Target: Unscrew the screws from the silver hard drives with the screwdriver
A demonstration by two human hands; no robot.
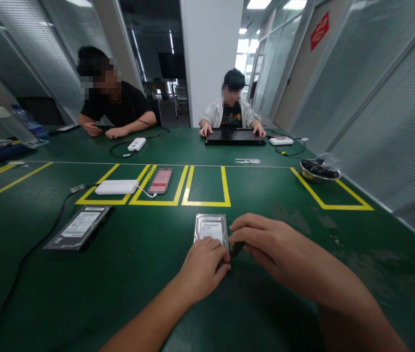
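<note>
A silver hard drive [212,226] with a white label lies on the green table in front of me. My left hand [207,266] grips its near end, fingers bent over the top and right edge, covering that end. Close against the drive's right side, my right hand [262,239] has its fingers curled around a small dark object [236,248] with a yellowish spot. Most of that object is hidden, and its kind cannot be made out. To the left lies a second, larger-looking drive [82,226] in a dark frame, with a white label on top.
Yellow tape outlines [206,204] mark the table. A white power bank [117,187] is cabled to a blurred pink phone [161,181]. A metal bowl [319,177] of dark parts stands right. Across the table sit two people, one holding a flat black case [234,137].
</note>
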